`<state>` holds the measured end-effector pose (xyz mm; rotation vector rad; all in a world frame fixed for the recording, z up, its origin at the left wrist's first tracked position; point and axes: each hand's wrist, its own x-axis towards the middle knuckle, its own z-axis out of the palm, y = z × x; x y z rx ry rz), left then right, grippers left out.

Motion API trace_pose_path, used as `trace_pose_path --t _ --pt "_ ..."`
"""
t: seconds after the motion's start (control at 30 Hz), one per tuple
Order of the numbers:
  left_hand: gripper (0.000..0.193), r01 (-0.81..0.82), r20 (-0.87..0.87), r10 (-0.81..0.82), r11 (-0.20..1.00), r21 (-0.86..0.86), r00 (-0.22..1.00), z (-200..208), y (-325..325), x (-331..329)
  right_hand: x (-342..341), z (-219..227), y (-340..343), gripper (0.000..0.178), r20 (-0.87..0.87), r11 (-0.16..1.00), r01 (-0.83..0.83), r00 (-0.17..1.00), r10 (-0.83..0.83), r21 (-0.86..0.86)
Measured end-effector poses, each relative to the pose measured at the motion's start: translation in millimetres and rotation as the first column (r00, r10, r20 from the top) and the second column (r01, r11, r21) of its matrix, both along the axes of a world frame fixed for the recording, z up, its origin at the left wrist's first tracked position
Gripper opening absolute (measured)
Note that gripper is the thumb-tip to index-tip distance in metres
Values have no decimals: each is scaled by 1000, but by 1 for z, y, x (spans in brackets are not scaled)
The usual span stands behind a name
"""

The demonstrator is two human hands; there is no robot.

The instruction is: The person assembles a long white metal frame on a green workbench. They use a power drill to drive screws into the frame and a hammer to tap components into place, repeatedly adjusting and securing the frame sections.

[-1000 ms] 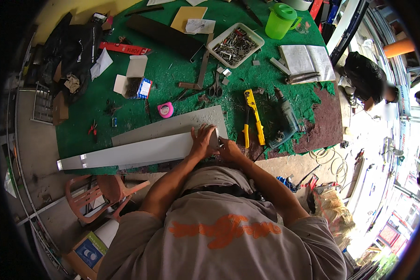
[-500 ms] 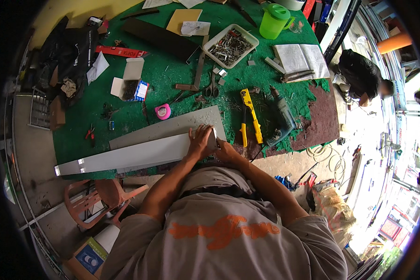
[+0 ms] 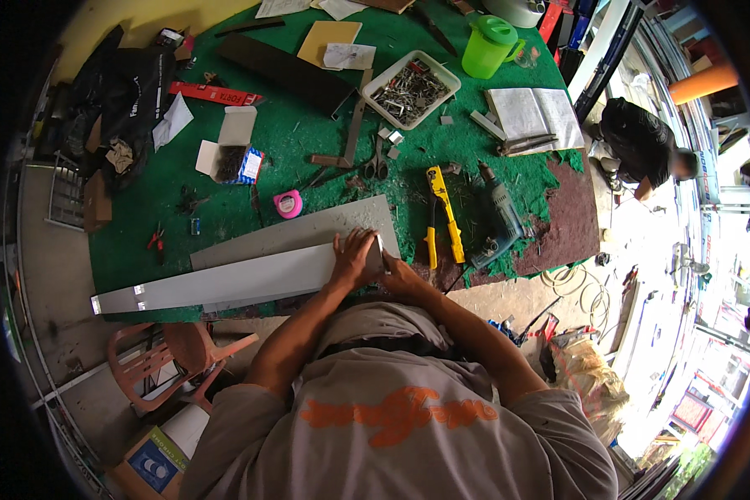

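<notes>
A long white metal profile [image 3: 233, 279] lies along the near edge of the green-covered table, over a wider flat grey sheet [image 3: 308, 223]. My left hand [image 3: 356, 257] grips the profile close to its right end, fingers reaching across the top to the far edge. Against that same end my right hand [image 3: 403, 278] is closed, its fingers bent inward; what they pinch is mostly hidden. A yellow hand riveter [image 3: 446, 218] and a blue-grey power drill [image 3: 502, 217] lie to the right of my hands. Beyond the sheet sits a pink tape measure [image 3: 288, 204].
A tray of small metal parts [image 3: 375, 98], scissors [image 3: 377, 163], a metal square [image 3: 354, 125], an open notebook [image 3: 496, 100] and a green pitcher [image 3: 480, 58] occupy the far side. A brown plastic chair [image 3: 187, 348] stands at the near left. Another person [image 3: 637, 137] crouches at the right.
The whole view has shifted slightly. Both hands stay at the profile's right end, with only small finger movement. The crouching person has shifted posture a little.
</notes>
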<state>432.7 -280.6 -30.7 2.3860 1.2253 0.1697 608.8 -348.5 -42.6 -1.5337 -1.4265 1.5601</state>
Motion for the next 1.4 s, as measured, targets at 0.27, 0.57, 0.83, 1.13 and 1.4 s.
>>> trace_pose_path --t 0.27,0.57,0.83,1.13,1.4 --pt "117 9 8 -9 999 -36 1000 12 -2 1 0 9 0 55 -5 997 63 998 -63 38" --pt "120 10 -27 -13 992 -125 1000 28 2 6 185 40 -44 33 292 346 816 228 -929 464" --pt "119 19 22 -16 993 -113 1000 33 1 6 220 -5 -51 83 200 191 944 249 -948 -271" --pt "121 22 -53 -29 991 -129 998 33 2 8 231 -2 -32 93 -88 111 886 79 -993 -450" --pt "121 25 -41 -30 991 -131 999 35 4 9 216 16 -9 84 -162 -32 901 -113 -980 -433"
